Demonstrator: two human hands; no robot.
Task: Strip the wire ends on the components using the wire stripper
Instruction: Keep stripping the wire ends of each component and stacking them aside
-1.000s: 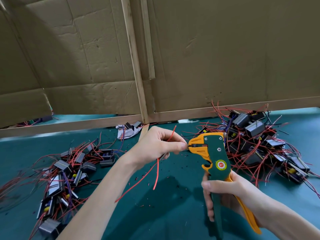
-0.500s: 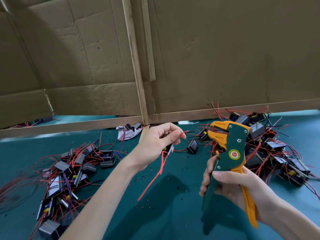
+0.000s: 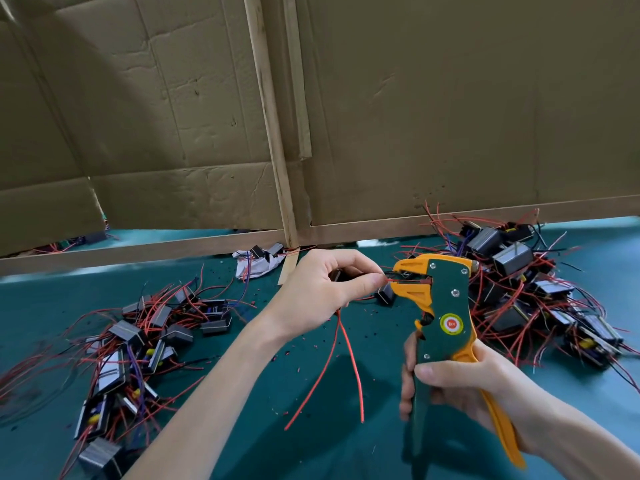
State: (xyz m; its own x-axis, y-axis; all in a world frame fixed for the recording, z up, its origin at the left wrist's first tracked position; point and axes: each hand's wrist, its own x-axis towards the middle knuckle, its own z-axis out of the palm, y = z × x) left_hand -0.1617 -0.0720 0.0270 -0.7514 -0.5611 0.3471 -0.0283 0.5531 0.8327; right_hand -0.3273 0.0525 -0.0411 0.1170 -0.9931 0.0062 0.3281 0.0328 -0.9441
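Red wire (image 3: 398, 280), one lead end. It is pinched between thumb and forefinger of the left hand (image 3: 325, 289), the remaining fingers curled. Whether a component body sits inside that hand cannot be told. Two loose leads (image 3: 361, 403) hang from the same hand toward 6 o'clock, with their tips clear of the green mat (image 3: 242, 445).

Wire stripper (image 3: 446, 306), green body with orange jaws and handle. The right hand (image 3: 450, 386) holds it head-up, fingers wrapped round both handles. The jaws stand apart and the orange handle is splayed toward 5 o'clock, so the squeeze appears not yet made.

Key relation: the stripper mouth lies at 3 o'clock from the left fingertips, just beside them. The wire end runs along the 9-to-3 line and its tip sits between the jaws. The tool's long axis runs roughly 12 to 6, crossing the wire. The left hand is the nearer one to the wire; closing the tool falls to the right.

Left pile of components (image 3: 138, 341), at 8 o'clock of the view. Right pile of components (image 3: 536, 289), at 3 o'clock, behind the tool. Insulation scraps (image 3: 294, 344) lie scattered on the mat.
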